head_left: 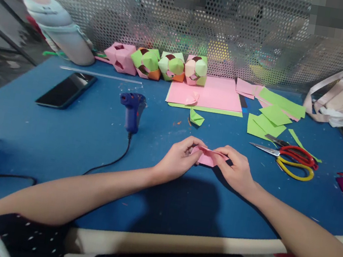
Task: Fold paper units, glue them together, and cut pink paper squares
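Observation:
A small pink piece of folded paper [207, 157] is held just above the blue table between my two hands. My left hand [180, 157] pinches its left end, and my right hand [233, 166] pinches the right end. The underside of the paper and some fingertips are hidden. Beyond my hands lies a small green folded paper piece [196, 117]. A pink folded piece [192, 99] rests on a stack of pink sheets [218, 90] with green paper under it.
Several folded paper balls [172, 66] line the mesh screen. A blue glue gun [133, 111] stands left, its cord trailing. Scissors [296, 160], a cutter [277, 140] and green paper scraps [270, 122] lie right. A phone [67, 90] and bottle [60, 28] are far left.

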A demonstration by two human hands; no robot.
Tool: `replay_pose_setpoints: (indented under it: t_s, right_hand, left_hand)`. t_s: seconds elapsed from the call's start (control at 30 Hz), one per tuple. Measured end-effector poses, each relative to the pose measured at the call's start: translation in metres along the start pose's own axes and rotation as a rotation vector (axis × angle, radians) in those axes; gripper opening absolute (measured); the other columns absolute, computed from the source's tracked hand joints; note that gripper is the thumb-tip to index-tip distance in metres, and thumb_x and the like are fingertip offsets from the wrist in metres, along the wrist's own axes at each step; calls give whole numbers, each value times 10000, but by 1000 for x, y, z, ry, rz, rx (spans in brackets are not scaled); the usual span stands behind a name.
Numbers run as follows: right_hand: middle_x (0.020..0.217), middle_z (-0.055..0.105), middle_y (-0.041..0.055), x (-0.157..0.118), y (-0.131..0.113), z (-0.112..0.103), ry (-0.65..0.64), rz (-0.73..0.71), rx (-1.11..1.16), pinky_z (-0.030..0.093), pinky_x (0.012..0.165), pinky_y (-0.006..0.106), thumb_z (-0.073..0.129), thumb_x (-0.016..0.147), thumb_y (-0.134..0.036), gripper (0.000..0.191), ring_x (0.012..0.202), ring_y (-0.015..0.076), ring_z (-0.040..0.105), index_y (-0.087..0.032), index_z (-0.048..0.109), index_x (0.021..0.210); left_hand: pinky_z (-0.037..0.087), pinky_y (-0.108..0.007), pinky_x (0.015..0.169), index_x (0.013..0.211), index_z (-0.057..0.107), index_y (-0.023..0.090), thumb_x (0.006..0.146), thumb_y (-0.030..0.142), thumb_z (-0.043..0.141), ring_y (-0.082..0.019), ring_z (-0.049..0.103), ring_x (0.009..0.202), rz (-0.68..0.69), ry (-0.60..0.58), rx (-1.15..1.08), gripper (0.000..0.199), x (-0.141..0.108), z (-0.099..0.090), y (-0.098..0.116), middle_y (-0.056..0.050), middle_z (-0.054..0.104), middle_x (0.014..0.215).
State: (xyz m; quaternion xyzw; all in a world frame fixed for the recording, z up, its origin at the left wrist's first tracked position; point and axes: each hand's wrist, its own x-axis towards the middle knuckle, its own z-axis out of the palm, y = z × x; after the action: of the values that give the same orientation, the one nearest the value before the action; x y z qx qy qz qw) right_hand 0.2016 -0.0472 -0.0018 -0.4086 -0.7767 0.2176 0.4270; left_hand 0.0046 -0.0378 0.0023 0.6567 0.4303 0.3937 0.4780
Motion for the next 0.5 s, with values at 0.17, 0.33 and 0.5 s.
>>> replay_pose_setpoints:
  t_s: [0.17,0.33,0.5]
  right_hand:
    - [844,644,28,-1,1,1,-30,7,22,455,667,267,541,923,-251,127,743,127,573,-190,644,968]
    - [821,623,27,0,-1,-1,-36,25,26,444,665,272,524,932,-266,130,726,128,555,-192,631,932]
    - [819,634,28,-1,0,0,-77,43,16,439,671,276,515,937,-280,151,718,130,553,-188,634,927]
  left_hand:
    - [459,-213,692,919,636,162,879,220,534,-113,592,757,69,29,111,125,1,-1,0,-14,656,845]
    - [453,-213,686,919,640,164,885,251,539,-118,581,758,61,31,150,138,2,-1,-1,-10,661,844]
    - [448,-212,681,931,640,168,892,266,535,-117,575,758,43,19,156,149,2,-2,-1,-6,659,848]
